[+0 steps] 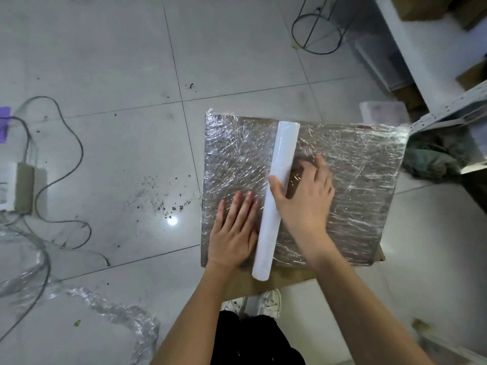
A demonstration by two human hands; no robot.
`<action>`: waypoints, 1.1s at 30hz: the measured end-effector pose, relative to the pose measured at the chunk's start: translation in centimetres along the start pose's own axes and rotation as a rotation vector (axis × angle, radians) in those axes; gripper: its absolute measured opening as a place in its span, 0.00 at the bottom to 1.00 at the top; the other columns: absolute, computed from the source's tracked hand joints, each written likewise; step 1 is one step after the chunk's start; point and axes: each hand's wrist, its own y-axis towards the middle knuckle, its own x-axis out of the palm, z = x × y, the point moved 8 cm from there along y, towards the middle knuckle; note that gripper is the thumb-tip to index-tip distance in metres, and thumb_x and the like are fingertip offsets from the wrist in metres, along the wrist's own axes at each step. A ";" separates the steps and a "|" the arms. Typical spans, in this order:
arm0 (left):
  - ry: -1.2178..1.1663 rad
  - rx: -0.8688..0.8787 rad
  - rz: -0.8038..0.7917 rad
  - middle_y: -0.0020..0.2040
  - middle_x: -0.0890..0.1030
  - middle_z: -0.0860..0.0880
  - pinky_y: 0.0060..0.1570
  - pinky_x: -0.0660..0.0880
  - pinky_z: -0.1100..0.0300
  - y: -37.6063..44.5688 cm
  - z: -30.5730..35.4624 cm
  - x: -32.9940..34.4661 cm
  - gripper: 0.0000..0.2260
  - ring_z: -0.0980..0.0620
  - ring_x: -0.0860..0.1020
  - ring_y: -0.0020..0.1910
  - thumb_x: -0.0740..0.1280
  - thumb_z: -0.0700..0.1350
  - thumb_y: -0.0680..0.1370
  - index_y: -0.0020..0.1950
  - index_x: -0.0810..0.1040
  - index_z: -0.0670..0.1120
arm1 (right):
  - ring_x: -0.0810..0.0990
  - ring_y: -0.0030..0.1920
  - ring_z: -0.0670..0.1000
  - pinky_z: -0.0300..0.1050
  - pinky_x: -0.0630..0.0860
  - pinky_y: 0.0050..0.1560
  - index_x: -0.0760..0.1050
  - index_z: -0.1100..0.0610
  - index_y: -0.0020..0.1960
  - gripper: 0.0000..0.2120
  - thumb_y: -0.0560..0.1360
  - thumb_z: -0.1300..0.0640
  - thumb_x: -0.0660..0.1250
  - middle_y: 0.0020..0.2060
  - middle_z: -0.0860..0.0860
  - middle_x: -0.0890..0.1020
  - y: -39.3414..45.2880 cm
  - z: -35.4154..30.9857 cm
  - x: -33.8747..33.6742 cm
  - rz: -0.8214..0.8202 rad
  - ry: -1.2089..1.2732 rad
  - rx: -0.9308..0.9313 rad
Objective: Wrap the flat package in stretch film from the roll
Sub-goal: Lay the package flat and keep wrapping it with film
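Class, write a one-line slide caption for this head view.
Left hand flat on film-wrapped package; right hand grips the roll.

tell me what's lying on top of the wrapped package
The white film roll lies across the flat package. The left hand presses flat beside it; the right hand holds the roll. The package's contents are hidden by film.

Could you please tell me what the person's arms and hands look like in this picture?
Both forearms are bare, with no sleeves in view. The left hand and right hand wear no gloves, rings or watch that I can see.
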 end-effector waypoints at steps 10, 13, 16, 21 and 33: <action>-0.004 0.002 0.007 0.78 0.54 0.47 0.75 0.50 0.45 -0.2 -0.1 -0.1 0.23 0.47 0.53 0.77 0.49 0.48 0.81 0.75 0.62 0.43 | 0.78 0.47 0.53 0.46 0.70 0.43 0.65 0.53 0.48 0.20 0.69 0.44 0.72 0.44 0.48 0.77 -1.5 1.5 2.1 -0.255 0.180 0.087; -0.012 -0.001 -0.015 0.77 0.58 0.46 0.75 0.50 0.45 0.2 -0.1 -0.3 0.23 0.46 0.54 0.77 0.48 0.48 0.82 0.76 0.60 0.44 | 0.76 0.43 0.51 0.46 0.72 0.41 0.67 0.55 0.46 0.18 0.69 0.47 0.73 0.41 0.49 0.76 -1.3 1.2 1.3 -0.289 0.240 -0.004; -0.021 -0.004 -0.024 0.76 0.61 0.46 0.74 0.52 0.44 1.0 -0.3 -0.4 0.22 0.45 0.57 0.76 0.47 0.48 0.82 0.75 0.61 0.43 | 0.75 0.43 0.49 0.45 0.73 0.42 0.68 0.56 0.51 0.17 0.71 0.50 0.72 0.44 0.49 0.76 -0.5 1.0 1.0 -0.377 0.283 -0.073; -0.005 -0.027 -0.024 0.75 0.62 0.46 0.74 0.52 0.45 1.3 -0.3 -0.5 0.23 0.46 0.57 0.76 0.46 0.47 0.82 0.75 0.61 0.43 | 0.77 0.50 0.59 0.47 0.68 0.41 0.62 0.58 0.53 0.17 0.76 0.47 0.63 0.46 0.52 0.73 0.5 0.6 1.1 -0.432 -0.005 -0.055; 0.015 -0.028 -0.052 0.76 0.62 0.45 0.75 0.52 0.45 2.4 -0.9 0.1 0.25 0.46 0.55 0.77 0.51 0.48 0.79 0.76 0.60 0.42 | 0.76 0.46 0.59 0.47 0.69 0.31 0.64 0.65 0.64 0.34 0.72 0.41 0.67 0.51 0.61 0.74 0.1 -0.7 1.7 -0.035 -0.221 -0.054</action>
